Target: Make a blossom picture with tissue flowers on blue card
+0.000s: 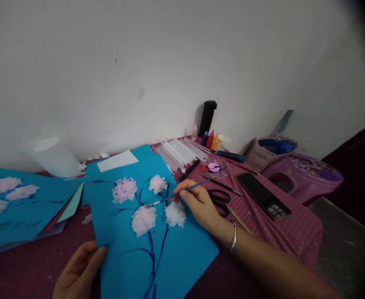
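My right hand [198, 203] pinches a thin blue paintbrush [170, 197], its tip at the upper edge of a pale pink paper flower [144, 220]. That flower sits on a blue sheet [188, 261] with dark blue painted stems. Two whiter flowers [175, 214] and a pink one with purple spots [125, 190] are on the same sheet. At the sheet's left edge, my left hand [81, 268] grips it between thumb and fingers. Black-handled scissors [220, 197] lie just beyond my right hand, partly covered by it.
Paint blobs [213, 167] lie on a clear palette. Behind stand small paint bottles [212, 139] and a black bottle [208, 118]. A phone [263, 195] rests at right, white sticks [179, 151] at the back. Another flowered blue sheet [52, 199] is at left, a pink stool [307, 182] beyond the table.
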Demonstrator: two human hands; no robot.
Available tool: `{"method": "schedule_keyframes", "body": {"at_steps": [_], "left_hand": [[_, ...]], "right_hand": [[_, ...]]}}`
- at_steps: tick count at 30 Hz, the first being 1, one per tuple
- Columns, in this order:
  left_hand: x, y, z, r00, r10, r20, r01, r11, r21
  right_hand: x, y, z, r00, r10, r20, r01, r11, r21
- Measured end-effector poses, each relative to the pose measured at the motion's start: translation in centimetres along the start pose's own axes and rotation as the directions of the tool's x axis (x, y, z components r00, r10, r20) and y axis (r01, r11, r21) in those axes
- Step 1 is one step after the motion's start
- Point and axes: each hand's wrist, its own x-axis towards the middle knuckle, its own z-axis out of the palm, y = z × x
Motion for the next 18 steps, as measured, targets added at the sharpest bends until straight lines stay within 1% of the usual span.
{"method": "schedule_keyframes", "body": {"at_steps": [2,4,6,9,12,13,14,16,18], "left_hand": [[0.1,0.0,-0.1,1.000,0.000,-0.005,0.000,1.000,-0.014],[0.0,0.1,0.0,1.000,0.007,0.001,-0.007,1.000,-0.018],[-0.4,0.3,0.3,1.000,0.009,0.004,-0.009,1.000,-0.019],[-1.2,0.8,1.1,1.000,0.009,-0.021,-0.010,0.999,-0.044],[-1.4,1.0,1.4,0.999,-0.007,-0.038,0.004,0.997,-0.079],[-1.3,1.0,1.4,0.999,-0.021,-0.041,0.018,0.997,-0.079],[-1.1,0.9,1.2,0.999,-0.034,-0.038,0.031,0.997,-0.073],[-0.6,0.7,0.8,0.998,-0.040,-0.038,0.037,0.997,-0.062],[-0.2,0.5,0.4,0.999,-0.025,-0.046,0.022,0.998,-0.061]], "right_hand": [[-0.3,-0.2,0.0,0.998,-0.038,0.046,0.043,0.991,-0.123],[-0.6,-0.5,0.0,0.989,-0.108,0.102,0.132,0.954,-0.269],[-0.9,-0.9,0.0,0.970,-0.194,0.148,0.235,0.906,-0.351],[-1.0,-1.3,0.0,0.933,-0.293,0.208,0.351,0.868,-0.352],[-0.9,-1.5,-0.1,0.888,-0.345,0.305,0.435,0.844,-0.313],[-0.8,-1.4,-0.1,0.882,-0.350,0.317,0.442,0.847,-0.296],[-0.8,-1.4,-0.2,0.887,-0.345,0.306,0.430,0.858,-0.280],[-0.8,-1.3,-0.3,0.929,-0.292,0.228,0.346,0.903,-0.255],[-0.7,-1.1,-0.3,0.972,-0.191,0.135,0.217,0.951,-0.222]]}}
